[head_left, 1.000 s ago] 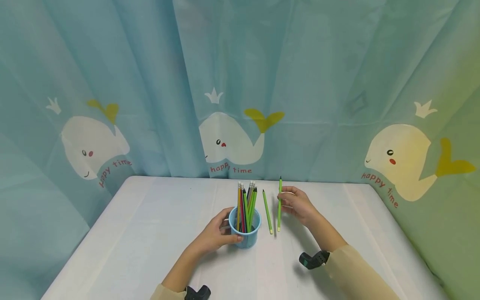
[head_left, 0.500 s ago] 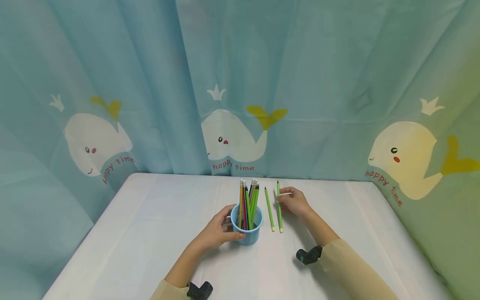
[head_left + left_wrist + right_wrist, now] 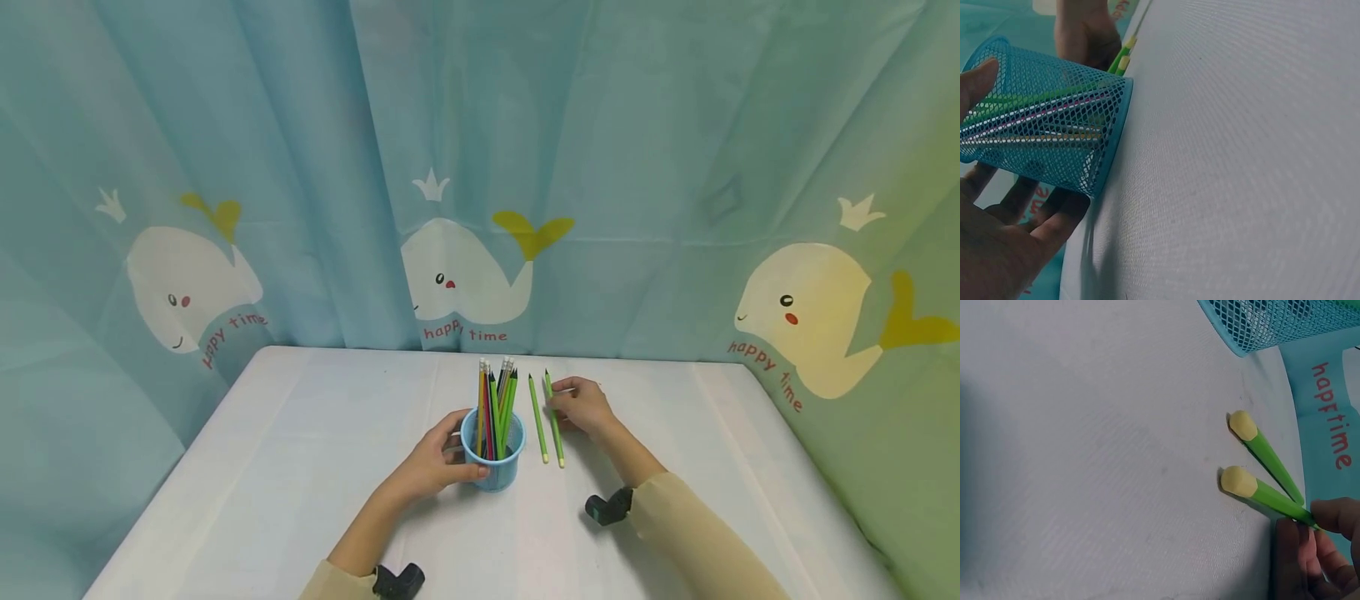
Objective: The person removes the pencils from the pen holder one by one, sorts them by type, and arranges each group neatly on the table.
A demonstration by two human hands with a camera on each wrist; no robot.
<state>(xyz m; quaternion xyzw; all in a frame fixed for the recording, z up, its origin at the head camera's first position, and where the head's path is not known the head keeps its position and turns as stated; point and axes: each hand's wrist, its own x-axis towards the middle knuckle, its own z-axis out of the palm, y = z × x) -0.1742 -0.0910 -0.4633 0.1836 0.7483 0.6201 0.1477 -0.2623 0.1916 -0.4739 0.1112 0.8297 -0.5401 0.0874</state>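
The left hand [image 3: 431,467] wraps thumb and fingers round the cup [image 3: 501,477], which stands on the table [image 3: 300,467] with most of the pencils [image 3: 496,421] in view already inside. Beside it, two are apparently left outside: a loose pencil [image 3: 537,421] lies nearest the cup, and the right hand [image 3: 587,407] pinches a second green pencil [image 3: 557,433], its eraser end at the table.

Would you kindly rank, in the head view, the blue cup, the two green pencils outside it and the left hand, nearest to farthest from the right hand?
1. Right green pencil: in the right hand.
2. Left green pencil: just left of it.
3. Blue cup: farther left.
4. Left hand: leftmost, gripping the cup.
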